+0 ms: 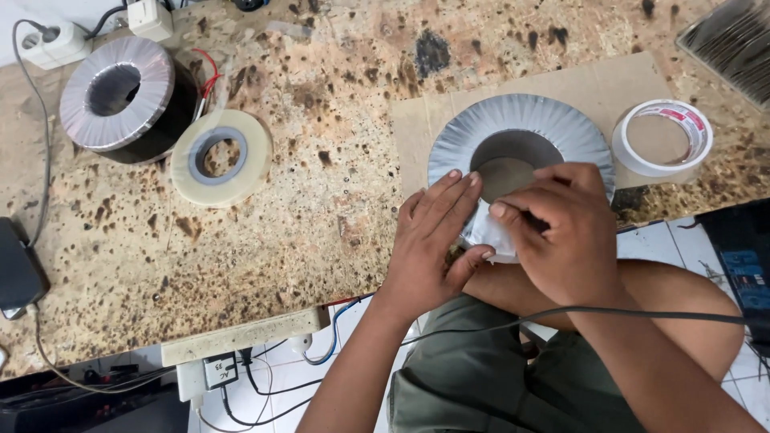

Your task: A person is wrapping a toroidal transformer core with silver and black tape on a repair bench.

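Observation:
A grey ring-shaped wound coil (pixel 521 128) lies on a cardboard sheet (pixel 593 80) at the near edge of the spotted worktable (pixel 321 184). My left hand (pixel 433 240) lies flat with fingers together against the coil's near side, touching a white paper-like piece (pixel 489 236). My right hand (pixel 565 228) is curled over the same spot and pinches a small dark thin thing (pixel 536 222) against the white piece. What that dark thing is I cannot tell.
A roll of white tape (pixel 664 136) stands right of the coil. A clear tape roll (pixel 220 158) and a second wound coil (pixel 120 95) lie at the left. A power strip (pixel 52 44), cables and a dark box (pixel 16 269) sit at the left edge.

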